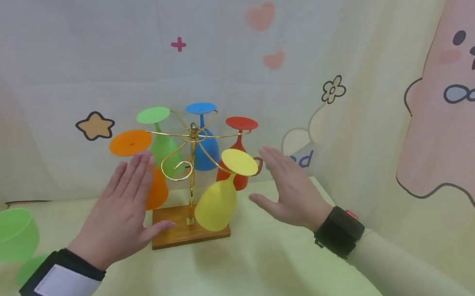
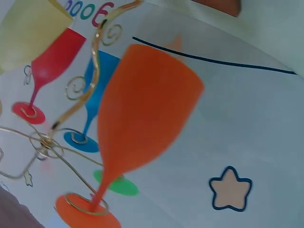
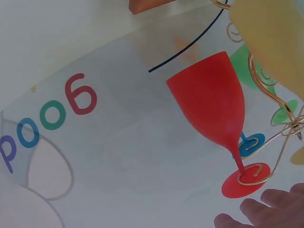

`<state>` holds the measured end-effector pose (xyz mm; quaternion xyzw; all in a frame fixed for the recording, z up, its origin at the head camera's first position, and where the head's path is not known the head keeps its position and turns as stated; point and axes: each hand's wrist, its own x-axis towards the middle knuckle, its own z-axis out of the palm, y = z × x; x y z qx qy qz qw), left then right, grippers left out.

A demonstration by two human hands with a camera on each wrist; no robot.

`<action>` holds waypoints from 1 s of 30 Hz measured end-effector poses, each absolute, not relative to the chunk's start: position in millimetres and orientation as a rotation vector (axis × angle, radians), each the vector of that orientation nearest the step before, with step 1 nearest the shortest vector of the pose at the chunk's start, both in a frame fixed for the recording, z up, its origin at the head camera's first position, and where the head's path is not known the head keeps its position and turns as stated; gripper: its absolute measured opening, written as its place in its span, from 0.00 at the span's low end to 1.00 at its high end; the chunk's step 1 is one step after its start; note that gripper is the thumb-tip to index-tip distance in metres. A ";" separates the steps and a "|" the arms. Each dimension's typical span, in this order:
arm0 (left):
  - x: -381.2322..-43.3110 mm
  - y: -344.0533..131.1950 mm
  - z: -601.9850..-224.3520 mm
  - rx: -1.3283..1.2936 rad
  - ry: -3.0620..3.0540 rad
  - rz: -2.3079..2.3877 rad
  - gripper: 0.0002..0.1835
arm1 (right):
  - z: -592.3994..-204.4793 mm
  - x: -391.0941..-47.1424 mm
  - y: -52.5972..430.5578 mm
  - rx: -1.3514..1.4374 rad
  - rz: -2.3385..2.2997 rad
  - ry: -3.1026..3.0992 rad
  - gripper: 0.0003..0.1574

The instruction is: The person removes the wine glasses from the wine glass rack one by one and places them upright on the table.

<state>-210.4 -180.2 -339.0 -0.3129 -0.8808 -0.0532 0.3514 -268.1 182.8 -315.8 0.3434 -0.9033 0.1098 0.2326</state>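
Rack (image 1: 192, 185) is standing on table (image 1: 244, 284); 5 cups (image 1: 216, 206) are hanging upside down from it. Left hand (image 1: 117, 213), straight and wide, is holding nothing near orange cup (image 2: 147, 109); right hand (image 1: 291, 188) likewise, near red cup (image 3: 211, 99).

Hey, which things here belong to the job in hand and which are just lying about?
Likely the job:
rack
orange goblet
yellow goblet
red goblet
blue goblet
hanging green goblet
perhaps the standing green goblet

Just surroundings:
printed curtain
table
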 end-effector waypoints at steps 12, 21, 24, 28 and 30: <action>-230.0 -150.5 -331.1 -0.974 -2.115 -0.245 0.31 | -309.0 -264.9 169.8 1.013 0.247 -2.484 0.61; -237.1 -140.4 -341.0 -0.858 -1.972 -0.393 0.35 | -300.3 -267.0 151.2 1.251 0.287 -2.300 0.50; -237.9 -138.7 -345.0 -0.829 -1.974 -0.407 0.33 | -299.8 -268.8 143.7 1.321 0.303 -2.243 0.46; -238.7 -138.0 -346.2 -0.826 -1.960 -0.427 0.22 | -300.0 -270.8 136.8 1.344 0.305 -2.222 0.42; -238.2 -135.8 -344.7 -0.817 -1.959 -0.434 0.19 | -301.1 -272.0 135.4 1.333 0.294 -2.224 0.42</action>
